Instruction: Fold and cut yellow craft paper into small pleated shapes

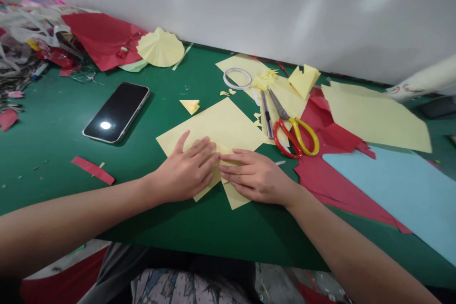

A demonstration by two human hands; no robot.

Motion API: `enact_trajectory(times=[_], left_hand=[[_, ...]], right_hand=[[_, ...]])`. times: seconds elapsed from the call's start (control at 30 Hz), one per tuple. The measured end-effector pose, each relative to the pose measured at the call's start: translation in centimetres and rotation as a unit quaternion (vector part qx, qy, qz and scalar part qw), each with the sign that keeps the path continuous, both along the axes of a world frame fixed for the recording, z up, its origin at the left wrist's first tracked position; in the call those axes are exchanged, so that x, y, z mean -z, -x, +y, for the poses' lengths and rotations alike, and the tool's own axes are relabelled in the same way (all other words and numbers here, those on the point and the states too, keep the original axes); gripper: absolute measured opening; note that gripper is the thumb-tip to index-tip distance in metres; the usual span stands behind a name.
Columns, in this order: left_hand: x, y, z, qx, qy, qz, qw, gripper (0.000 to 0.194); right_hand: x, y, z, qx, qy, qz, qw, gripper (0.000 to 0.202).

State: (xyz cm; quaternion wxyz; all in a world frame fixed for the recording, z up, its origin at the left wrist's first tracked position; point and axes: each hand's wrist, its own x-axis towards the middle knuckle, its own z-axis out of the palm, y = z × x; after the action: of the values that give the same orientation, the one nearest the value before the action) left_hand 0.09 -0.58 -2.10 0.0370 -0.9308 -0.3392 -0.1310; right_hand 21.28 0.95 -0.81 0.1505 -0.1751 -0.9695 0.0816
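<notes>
A pale yellow paper sheet [217, 121] lies on the green table in front of me, with folded parts under my hands and two pointed flaps towards me. My left hand [188, 168] rests flat on its left part, thumb spread away from the fingers. My right hand [254, 175] lies on the right part, its fingers stretched out towards the left hand. The fingertips of both hands nearly meet at the sheet's lower middle. Beyond the sheet is a small folded yellow piece [190, 105]. Scissors [295, 130] with red and yellow handles and a cutter [267, 116] lie to the right.
A phone [117, 113] and a red strip [93, 170] lie left. A tape roll [237, 78], yellow scraps and a pleated yellow piece [161, 48] are further back. Red paper [327, 180], a blue sheet [395, 185] and a yellow sheet [374, 116] cover the right side.
</notes>
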Motion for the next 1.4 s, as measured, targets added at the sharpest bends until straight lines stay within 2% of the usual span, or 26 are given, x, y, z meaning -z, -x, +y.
enact_trajectory(times=[0.23, 0.5, 0.6, 0.87, 1.17, 1.4], left_hand=[[0.0, 0.2, -0.2, 0.085, -0.073, 0.018, 0.993, 0.024], [0.1, 0.2, -0.2, 0.119, -0.080, -0.004, 0.990, 0.022], [0.2, 0.2, -0.2, 0.105, -0.075, -0.017, 0.992, 0.023], [0.2, 0.1, 0.2, 0.019, -0.031, -0.016, 0.999, 0.033], [0.3, 0.0, 0.6, -0.016, -0.024, -0.038, 0.999, 0.034], [0.2, 0.3, 1.3, -0.040, -0.026, -0.066, 0.997, 0.028]], right_hand=[[-0.1, 0.1, -0.1, 0.001, -0.011, -0.015, 1.000, 0.025], [-0.1, 0.0, -0.2, 0.005, -0.016, -0.026, 1.000, 0.026], [-0.1, 0.0, -0.2, 0.006, -0.011, -0.025, 1.000, 0.026], [-0.3, 0.1, -0.2, 0.002, -0.001, -0.030, 1.000, 0.026], [-0.2, -0.1, -0.2, -0.001, 0.003, -0.028, 1.000, 0.026], [-0.2, 0.0, -0.2, 0.001, 0.004, -0.028, 1.000, 0.027]])
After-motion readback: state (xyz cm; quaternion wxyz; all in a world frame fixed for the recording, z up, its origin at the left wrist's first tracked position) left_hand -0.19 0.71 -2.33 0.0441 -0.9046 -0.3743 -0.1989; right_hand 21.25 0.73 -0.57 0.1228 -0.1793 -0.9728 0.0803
